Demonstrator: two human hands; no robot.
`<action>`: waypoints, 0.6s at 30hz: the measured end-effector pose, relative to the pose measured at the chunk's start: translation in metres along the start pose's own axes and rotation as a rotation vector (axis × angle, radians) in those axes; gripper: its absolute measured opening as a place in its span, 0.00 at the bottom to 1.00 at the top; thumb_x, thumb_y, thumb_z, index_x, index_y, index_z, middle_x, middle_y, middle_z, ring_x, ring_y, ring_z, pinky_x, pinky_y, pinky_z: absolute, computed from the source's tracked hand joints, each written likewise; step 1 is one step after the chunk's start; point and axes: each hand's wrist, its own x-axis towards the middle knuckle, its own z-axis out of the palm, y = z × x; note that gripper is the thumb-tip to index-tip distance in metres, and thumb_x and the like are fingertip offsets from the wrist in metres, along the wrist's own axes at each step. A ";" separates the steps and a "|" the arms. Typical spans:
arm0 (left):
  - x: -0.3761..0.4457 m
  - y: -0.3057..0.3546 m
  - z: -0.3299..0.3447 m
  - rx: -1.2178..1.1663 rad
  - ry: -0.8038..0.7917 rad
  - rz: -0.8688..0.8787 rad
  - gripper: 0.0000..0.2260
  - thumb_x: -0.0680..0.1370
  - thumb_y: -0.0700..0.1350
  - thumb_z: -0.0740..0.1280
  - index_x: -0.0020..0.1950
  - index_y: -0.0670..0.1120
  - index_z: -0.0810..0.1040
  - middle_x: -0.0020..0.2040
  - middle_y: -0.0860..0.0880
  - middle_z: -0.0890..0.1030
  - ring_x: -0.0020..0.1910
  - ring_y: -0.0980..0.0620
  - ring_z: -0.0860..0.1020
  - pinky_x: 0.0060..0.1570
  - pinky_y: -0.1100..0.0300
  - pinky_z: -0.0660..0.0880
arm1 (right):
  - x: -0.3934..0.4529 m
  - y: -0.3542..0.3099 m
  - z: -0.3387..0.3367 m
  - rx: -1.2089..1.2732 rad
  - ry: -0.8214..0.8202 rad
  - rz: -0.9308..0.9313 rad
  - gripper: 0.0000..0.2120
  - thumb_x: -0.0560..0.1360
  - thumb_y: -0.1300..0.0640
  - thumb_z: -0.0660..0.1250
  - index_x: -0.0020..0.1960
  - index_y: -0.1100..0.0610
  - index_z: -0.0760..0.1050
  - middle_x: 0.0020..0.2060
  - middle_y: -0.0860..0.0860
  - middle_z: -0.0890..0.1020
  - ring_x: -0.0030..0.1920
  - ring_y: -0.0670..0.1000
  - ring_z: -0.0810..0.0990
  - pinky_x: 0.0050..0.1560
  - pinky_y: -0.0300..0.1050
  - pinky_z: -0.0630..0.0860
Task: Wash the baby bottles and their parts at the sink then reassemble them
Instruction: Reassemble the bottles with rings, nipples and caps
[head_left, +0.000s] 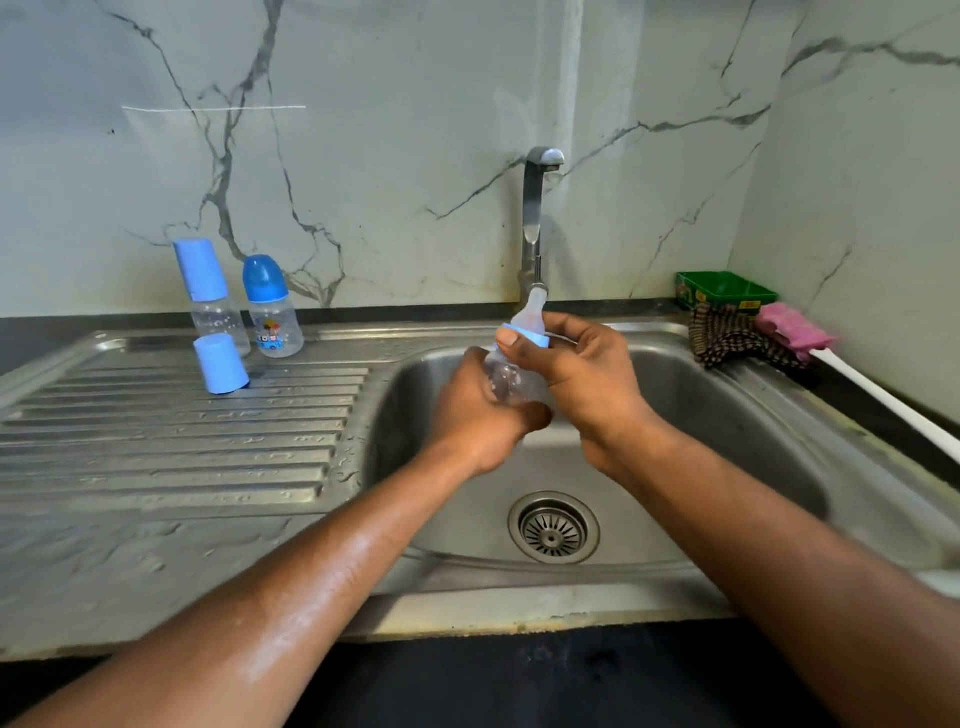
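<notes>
Steel sink (727, 415) under marble wall (415, 104); both hands' grips, left (483, 415), right (582, 374), clasp bottle (511, 382).

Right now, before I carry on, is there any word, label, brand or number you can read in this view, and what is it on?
Nothing reads clearly.
Clear baby bottle with the dark blue domed cap: a cartoon print with letters above it, too blurred to read.
Green box on the counter corner: yellow labels along its side, too small to read.
Clear bottle held in both hands: no print visible.
</notes>
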 end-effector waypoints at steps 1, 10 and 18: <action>-0.002 0.003 -0.004 -0.045 -0.036 -0.012 0.17 0.65 0.41 0.77 0.52 0.43 0.81 0.45 0.44 0.85 0.40 0.50 0.83 0.43 0.49 0.81 | 0.001 -0.002 -0.003 0.023 -0.095 0.019 0.14 0.74 0.61 0.73 0.58 0.65 0.79 0.45 0.58 0.86 0.43 0.53 0.85 0.43 0.42 0.80; -0.004 0.008 0.002 -0.172 0.048 -0.052 0.28 0.59 0.42 0.75 0.51 0.49 0.62 0.47 0.38 0.81 0.37 0.48 0.79 0.42 0.45 0.80 | -0.001 -0.003 0.000 -0.039 -0.054 -0.059 0.07 0.77 0.62 0.70 0.55 0.61 0.79 0.46 0.60 0.85 0.42 0.52 0.85 0.44 0.42 0.82; -0.003 0.011 -0.023 0.026 -0.095 -0.098 0.38 0.65 0.37 0.81 0.62 0.47 0.57 0.56 0.47 0.80 0.50 0.55 0.81 0.50 0.61 0.80 | -0.007 0.002 0.008 -0.129 -0.234 0.064 0.06 0.79 0.57 0.68 0.53 0.57 0.80 0.43 0.54 0.86 0.42 0.48 0.85 0.40 0.42 0.82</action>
